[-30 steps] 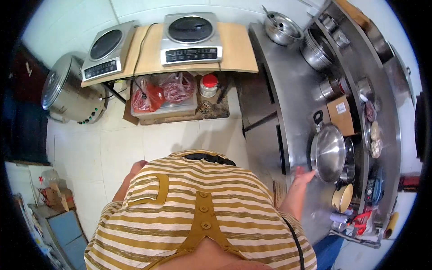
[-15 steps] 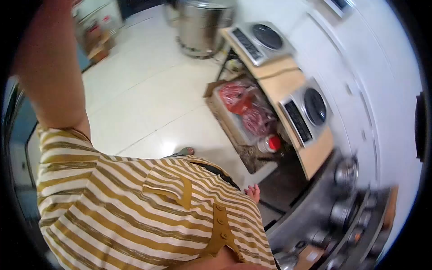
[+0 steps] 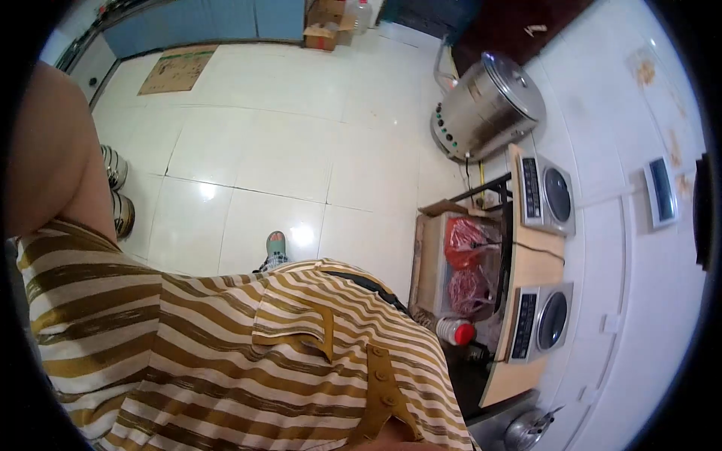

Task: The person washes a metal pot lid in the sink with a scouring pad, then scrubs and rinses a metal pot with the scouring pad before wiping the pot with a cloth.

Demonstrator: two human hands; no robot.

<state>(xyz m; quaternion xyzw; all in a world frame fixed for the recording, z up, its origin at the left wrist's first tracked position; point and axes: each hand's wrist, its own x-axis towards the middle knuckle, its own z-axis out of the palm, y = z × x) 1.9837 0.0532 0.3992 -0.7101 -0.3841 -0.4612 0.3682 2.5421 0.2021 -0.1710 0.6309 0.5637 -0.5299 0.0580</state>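
Observation:
My left arm is raised at the far left of the view, bent close to the camera, and its hand lies outside the frame. No part of my right hand shows. Below me are my striped shirt [image 3: 226,353] and one foot in a green sandal [image 3: 276,244] on the tiled floor [image 3: 278,158]. Two induction cookers, one [image 3: 547,194] farther off and one [image 3: 540,322] nearer, sit on a wooden table [image 3: 508,379] at the right.
A large steel pot [image 3: 489,105] stands beyond the table. Under the tabletop are red plastic bags [image 3: 465,244] and a red-lidded jar [image 3: 456,331]. Blue cabinets [image 3: 203,26], a cardboard box [image 3: 323,30], flat cardboard [image 3: 178,69] and steel containers [image 3: 114,167] lie farther left.
The view has swung left, from the steel counter toward the floor and blue cabinets. My left arm has risen at the left edge. My right hand has left the view.

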